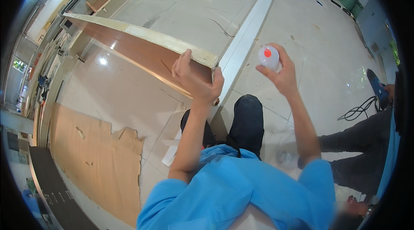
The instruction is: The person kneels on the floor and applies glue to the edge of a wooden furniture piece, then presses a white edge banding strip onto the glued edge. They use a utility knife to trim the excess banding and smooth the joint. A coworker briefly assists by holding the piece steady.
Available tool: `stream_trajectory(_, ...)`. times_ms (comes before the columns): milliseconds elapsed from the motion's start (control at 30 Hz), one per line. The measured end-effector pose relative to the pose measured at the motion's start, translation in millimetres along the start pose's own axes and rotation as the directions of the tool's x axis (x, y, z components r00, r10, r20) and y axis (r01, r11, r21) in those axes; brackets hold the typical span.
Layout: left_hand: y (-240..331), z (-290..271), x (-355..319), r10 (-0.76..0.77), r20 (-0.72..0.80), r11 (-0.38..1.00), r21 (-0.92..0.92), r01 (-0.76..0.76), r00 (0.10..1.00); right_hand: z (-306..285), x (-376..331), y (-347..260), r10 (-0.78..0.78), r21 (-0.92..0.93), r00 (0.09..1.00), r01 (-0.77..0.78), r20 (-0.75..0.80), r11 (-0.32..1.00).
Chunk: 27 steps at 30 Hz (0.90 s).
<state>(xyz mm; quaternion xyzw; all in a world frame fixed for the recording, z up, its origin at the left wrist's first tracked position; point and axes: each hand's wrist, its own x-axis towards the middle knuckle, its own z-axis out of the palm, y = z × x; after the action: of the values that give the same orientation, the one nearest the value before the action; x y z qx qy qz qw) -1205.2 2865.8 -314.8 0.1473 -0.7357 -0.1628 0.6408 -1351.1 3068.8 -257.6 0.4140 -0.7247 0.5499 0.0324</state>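
Observation:
A long panel [142, 36] with a brown face and a pale upper edge stretches away to the far left. My left hand [196, 81] is at its near end, the fingers against the brown face and the thumb by the end edge. My right hand [284, 70] is closed around a small translucent plastic bottle [269, 59] with a red tip, raised to the right of the panel. The bottle's tip points up towards me. Beneath and between my hands, a long white bar [246, 31] lies on the tiled floor.
Torn brown cardboard [95, 156] covers floor at the left. Racks of long stock [47, 70] line the left side. At the right, another person's legs [358, 152] stand close, and that person's hand holds a blue power tool [378, 90] with a looped black cord [360, 109].

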Motion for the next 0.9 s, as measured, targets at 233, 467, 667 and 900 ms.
stream_trajectory(233, -4.3, -103.8, -3.9, -0.062, 0.421, 0.925, -0.316, 0.211, 0.905, 52.3, -55.6, -26.6, -0.073, 0.184, 0.969, 0.029, 0.237, 0.982)
stream_trajectory(467, -4.6, -161.3, -13.3, -0.443, 0.790, 0.316, -0.304, 0.899, 0.423, 167.6, -52.0, -59.0, -0.395, 0.306, 0.804, 0.277, 0.445, 0.911)
stream_trajectory(667, -89.2, -218.5, -58.6, -0.721, 0.480, 0.426, -0.263, 0.866, 0.500, 276.9, -74.8, 0.3, -0.425, 0.470, 0.730, 0.161, 0.535, 0.868)
stream_trajectory(900, -135.1, -287.1, -225.8, -0.839, 0.389, 0.411, -0.008, 0.912, 0.381, 308.6, -262.8, 191.3, 0.249, -0.192, -0.082, 0.424, 0.965, 0.885)
